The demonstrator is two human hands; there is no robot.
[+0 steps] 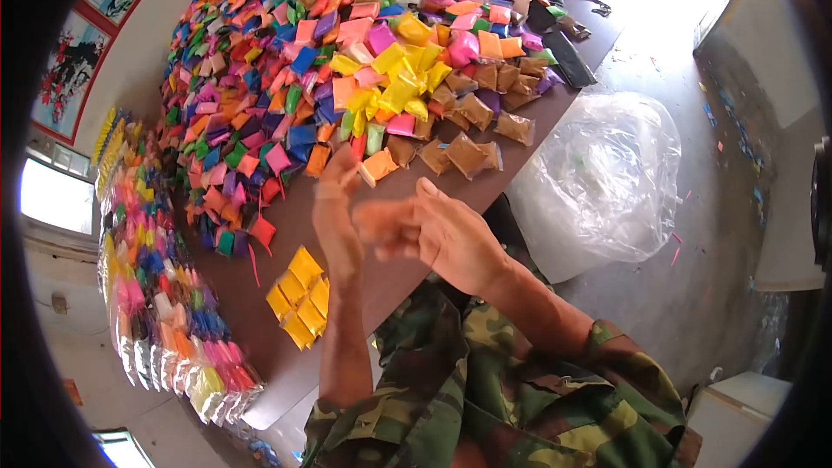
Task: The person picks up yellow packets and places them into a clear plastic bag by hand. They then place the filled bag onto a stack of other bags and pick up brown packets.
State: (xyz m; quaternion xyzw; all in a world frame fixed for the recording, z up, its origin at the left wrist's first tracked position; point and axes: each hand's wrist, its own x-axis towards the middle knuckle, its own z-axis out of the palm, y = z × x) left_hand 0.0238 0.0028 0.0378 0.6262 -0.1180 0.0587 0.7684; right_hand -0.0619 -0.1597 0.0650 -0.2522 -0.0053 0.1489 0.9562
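My left hand point(336, 204) is raised over the table edge, its fingers smeared by motion, and whether it holds anything is unclear. Beside it, my right hand point(451, 238) has its thumb apart from blurred fingers that point toward the left hand; nothing shows in it. An orange packet point(379, 166) lies just beyond both hands. Brown packets point(466, 156) are to its right, and a heap of yellow packets point(400, 87) sits farther back. Nearer my left forearm, a flat group of yellow-orange packets point(300, 296) lies on the brown table point(251, 316).
A large pile of multicoloured packets point(251, 78) covers the far side of the table. Clear bags of coloured packets point(165, 295) line the left side. To the right of the table is a big transparent plastic bag point(607, 182). A black flat item point(568, 59) lies at the table's right edge.
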